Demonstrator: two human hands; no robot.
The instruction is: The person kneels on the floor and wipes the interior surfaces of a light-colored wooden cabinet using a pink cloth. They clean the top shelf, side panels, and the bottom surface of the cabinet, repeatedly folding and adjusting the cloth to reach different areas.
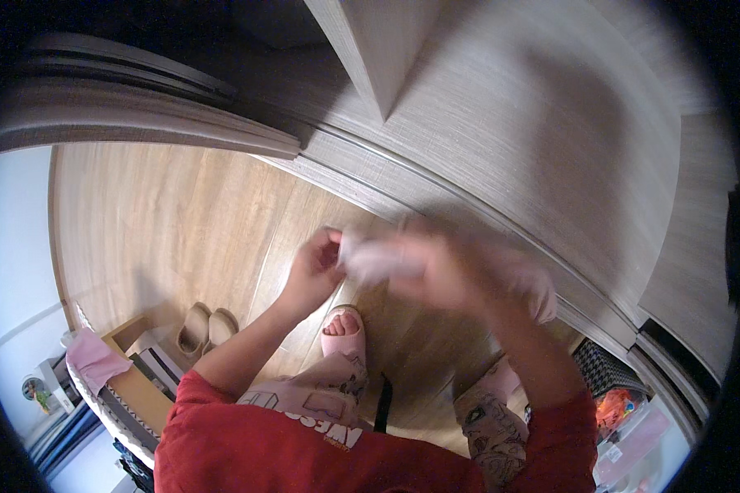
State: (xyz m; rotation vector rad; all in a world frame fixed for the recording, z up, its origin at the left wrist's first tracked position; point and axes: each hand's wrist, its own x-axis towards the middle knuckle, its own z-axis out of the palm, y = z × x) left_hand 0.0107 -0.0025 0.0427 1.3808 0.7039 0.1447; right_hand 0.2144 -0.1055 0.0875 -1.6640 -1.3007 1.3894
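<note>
Jointly, left hand [315, 263] and right hand [437, 264] — two hands — hold one blurred pale cloth [376, 258]; two beige slippers [221, 327] rest leftward.

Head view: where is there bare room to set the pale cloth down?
The pale cloth could go on the cabinet base, bare between upright panel and front track, or the wooden floor between sliding door and beige shoes. Crowded: lower left, around the shoes and pink cloth; lower right, by the checked item.

Curled left hand [316, 264], blurred right hand [440, 264] near it, left forearm [259, 335] and right forearm [538, 352] bare, slanting inward
</note>
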